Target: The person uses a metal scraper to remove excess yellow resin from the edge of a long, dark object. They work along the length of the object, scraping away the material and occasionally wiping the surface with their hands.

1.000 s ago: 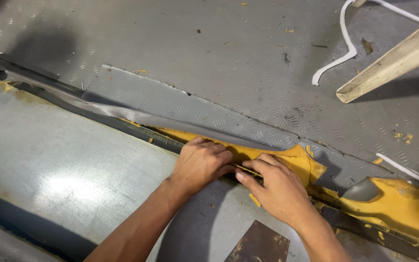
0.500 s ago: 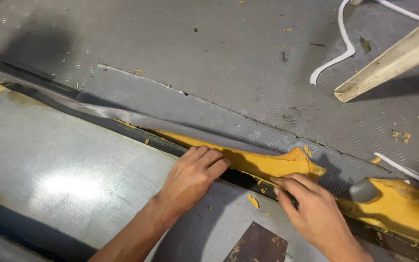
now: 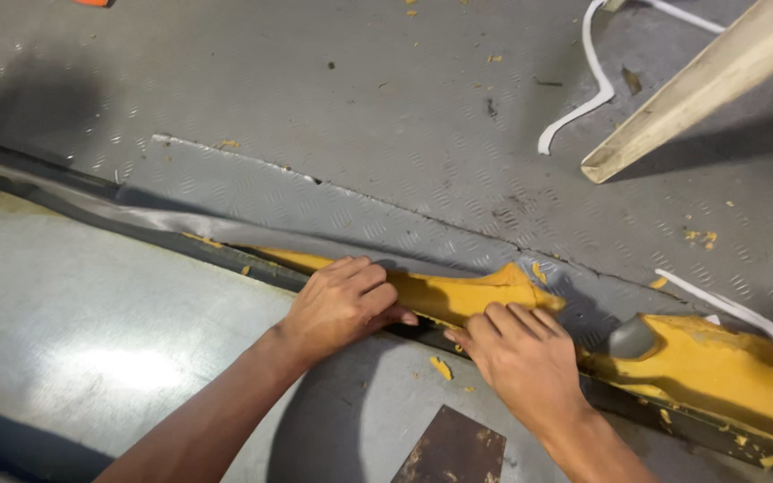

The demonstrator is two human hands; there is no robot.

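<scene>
Both hands are down on the long strip of yellow foam [image 3: 458, 295] sitting in the seam under the grey textured floor covering [image 3: 333, 215]. Left hand [image 3: 342, 304] presses it with fingers curled together, right hand [image 3: 521, 353] lies flat just beside, fingers together; a rusty brown metal plate [image 3: 454, 452] sits near the wrists.

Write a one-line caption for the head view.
Both hands, left hand and right hand, press yellow foam along a floor seam.

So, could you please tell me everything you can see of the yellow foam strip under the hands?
The yellow foam strip looks soft and torn, with ragged edges. It lies in a dark seam between two grey floor panels, running from the middle toward the lower right, where it widens. Grey sheet covers part of it. The left hand and right hand both press on it. Crumbs lie nearby.
</scene>
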